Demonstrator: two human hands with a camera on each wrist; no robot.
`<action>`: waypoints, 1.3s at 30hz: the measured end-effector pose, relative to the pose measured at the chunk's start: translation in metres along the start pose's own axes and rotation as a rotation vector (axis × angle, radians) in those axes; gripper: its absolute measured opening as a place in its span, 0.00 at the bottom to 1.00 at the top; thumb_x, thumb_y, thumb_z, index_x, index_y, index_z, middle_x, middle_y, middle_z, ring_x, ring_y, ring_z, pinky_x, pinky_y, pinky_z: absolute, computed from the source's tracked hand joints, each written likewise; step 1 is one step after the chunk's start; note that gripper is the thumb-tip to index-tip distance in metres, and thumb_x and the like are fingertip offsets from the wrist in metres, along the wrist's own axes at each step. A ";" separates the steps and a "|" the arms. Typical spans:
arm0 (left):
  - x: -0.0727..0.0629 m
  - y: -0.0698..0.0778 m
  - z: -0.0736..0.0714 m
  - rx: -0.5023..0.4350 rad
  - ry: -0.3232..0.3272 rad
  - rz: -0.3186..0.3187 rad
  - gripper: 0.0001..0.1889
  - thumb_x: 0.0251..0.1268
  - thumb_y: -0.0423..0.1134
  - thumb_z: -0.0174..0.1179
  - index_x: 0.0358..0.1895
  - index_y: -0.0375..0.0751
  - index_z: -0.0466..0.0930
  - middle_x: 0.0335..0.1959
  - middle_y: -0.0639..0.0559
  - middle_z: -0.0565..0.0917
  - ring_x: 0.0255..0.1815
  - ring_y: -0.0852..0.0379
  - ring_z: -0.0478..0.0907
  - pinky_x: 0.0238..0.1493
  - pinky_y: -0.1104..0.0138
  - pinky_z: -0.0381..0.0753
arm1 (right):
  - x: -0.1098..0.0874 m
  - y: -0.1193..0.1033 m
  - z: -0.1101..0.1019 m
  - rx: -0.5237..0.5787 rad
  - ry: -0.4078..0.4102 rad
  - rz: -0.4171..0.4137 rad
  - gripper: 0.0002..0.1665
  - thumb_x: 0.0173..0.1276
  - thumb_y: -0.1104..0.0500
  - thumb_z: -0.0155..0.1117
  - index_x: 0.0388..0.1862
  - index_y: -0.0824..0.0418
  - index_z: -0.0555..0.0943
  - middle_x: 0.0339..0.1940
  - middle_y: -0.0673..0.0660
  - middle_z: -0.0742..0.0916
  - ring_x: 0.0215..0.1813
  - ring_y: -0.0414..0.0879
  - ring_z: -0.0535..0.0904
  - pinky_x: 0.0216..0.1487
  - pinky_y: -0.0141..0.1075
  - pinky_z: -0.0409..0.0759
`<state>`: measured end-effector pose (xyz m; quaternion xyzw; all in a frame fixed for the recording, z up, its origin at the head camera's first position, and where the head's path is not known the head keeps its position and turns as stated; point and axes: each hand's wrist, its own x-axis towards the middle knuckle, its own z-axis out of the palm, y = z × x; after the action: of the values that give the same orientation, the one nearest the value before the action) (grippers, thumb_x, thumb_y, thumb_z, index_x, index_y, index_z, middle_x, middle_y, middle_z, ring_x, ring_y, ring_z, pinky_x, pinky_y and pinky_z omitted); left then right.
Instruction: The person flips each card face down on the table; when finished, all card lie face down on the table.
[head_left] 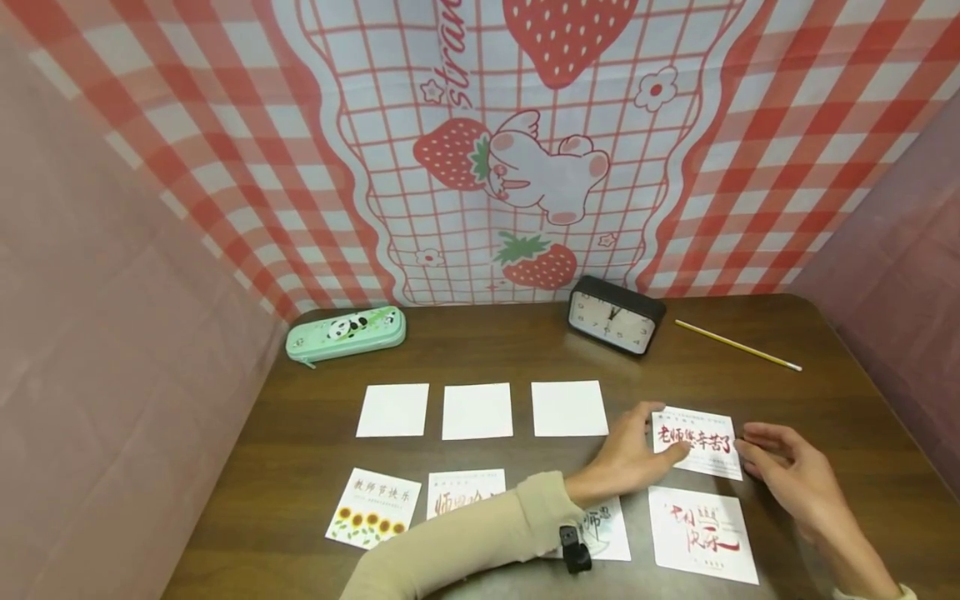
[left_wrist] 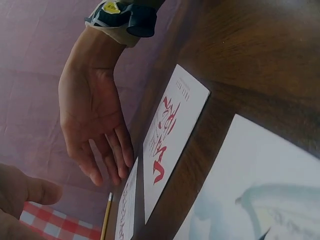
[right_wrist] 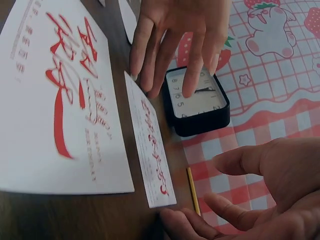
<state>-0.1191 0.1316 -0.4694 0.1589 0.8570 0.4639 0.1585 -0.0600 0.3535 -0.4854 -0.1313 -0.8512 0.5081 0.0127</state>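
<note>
1. the red-lettered card [head_left: 708,435] is at the right of the frame, right of centre, lying on the brown table [head_left: 465,354] between the two hands.
2. the left hand [head_left: 624,452] is at this card's left end, fingers loosely extended, with the thumb over the card's face; whether it presses on the card, i cannot tell.
3. the right hand [head_left: 797,477], at the right of the frame, has relaxed fingers by the card's right edge; touching or just beside, i cannot tell.
4. another card with red brush writing [head_left: 703,535] lies just below, in the lower right of the frame.
5. along the lower part of the frame, from the left: a sunflower card [head_left: 372,508], a card partly covered by the beige sleeve [head_left: 450,542], and a card with dark characters [head_left: 611,533], also partly covered.
6. three blank white cards [head_left: 477,411] form a row across the middle of the frame.
7. behind them are a green panda pencil case [head_left: 345,335] at left, a black clock [head_left: 611,321] right of centre, and a yellow pencil [head_left: 738,345] farther right.
8. a strawberry-print cloth [head_left: 547,179] fills the upper centre.
</note>
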 end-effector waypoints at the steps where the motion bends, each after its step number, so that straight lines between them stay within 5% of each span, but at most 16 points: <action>1: 0.000 0.000 0.001 -0.004 -0.001 0.000 0.31 0.67 0.50 0.69 0.72 0.51 0.73 0.63 0.49 0.83 0.62 0.60 0.79 0.62 0.72 0.78 | 0.000 -0.001 0.001 0.006 0.000 0.001 0.31 0.79 0.58 0.63 0.69 0.78 0.67 0.40 0.20 0.77 0.41 0.16 0.78 0.41 0.23 0.86; 11: 0.000 0.004 0.002 -0.044 -0.011 -0.029 0.30 0.67 0.50 0.69 0.71 0.52 0.73 0.63 0.49 0.84 0.60 0.60 0.82 0.58 0.74 0.79 | 0.000 -0.003 0.003 0.024 0.015 -0.020 0.29 0.78 0.60 0.63 0.66 0.79 0.68 0.40 0.20 0.77 0.42 0.17 0.77 0.40 0.22 0.86; 19: -0.002 0.002 0.001 -0.036 -0.026 -0.008 0.30 0.68 0.50 0.69 0.71 0.51 0.73 0.62 0.50 0.83 0.58 0.62 0.81 0.55 0.75 0.79 | 0.005 -0.001 -0.005 0.089 -0.031 0.079 0.29 0.81 0.54 0.60 0.67 0.74 0.68 0.43 0.25 0.78 0.43 0.20 0.78 0.44 0.26 0.88; 25: -0.003 0.002 0.000 -0.035 -0.030 -0.006 0.31 0.68 0.51 0.68 0.72 0.52 0.72 0.65 0.52 0.82 0.61 0.63 0.80 0.60 0.73 0.78 | 0.009 -0.001 -0.014 0.383 -0.075 0.082 0.10 0.77 0.60 0.65 0.54 0.53 0.77 0.42 0.31 0.85 0.43 0.26 0.84 0.43 0.27 0.88; 31: -0.005 0.004 0.000 -0.034 -0.021 -0.001 0.31 0.68 0.53 0.67 0.72 0.52 0.73 0.67 0.54 0.82 0.65 0.62 0.79 0.65 0.72 0.77 | 0.012 -0.005 -0.021 0.549 -0.180 -0.018 0.12 0.81 0.64 0.57 0.55 0.49 0.76 0.46 0.35 0.90 0.47 0.31 0.88 0.46 0.27 0.88; 39: -0.008 0.004 0.002 -0.120 -0.016 -0.018 0.27 0.74 0.58 0.60 0.70 0.53 0.76 0.58 0.53 0.86 0.55 0.65 0.81 0.57 0.73 0.78 | 0.017 -0.007 -0.019 0.740 -0.376 -0.125 0.22 0.85 0.68 0.42 0.60 0.50 0.82 0.52 0.45 0.91 0.51 0.38 0.89 0.51 0.29 0.88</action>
<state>-0.1107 0.1321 -0.4657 0.1452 0.8278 0.5116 0.1789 -0.0747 0.3706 -0.4723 0.0291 -0.6052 0.7929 -0.0657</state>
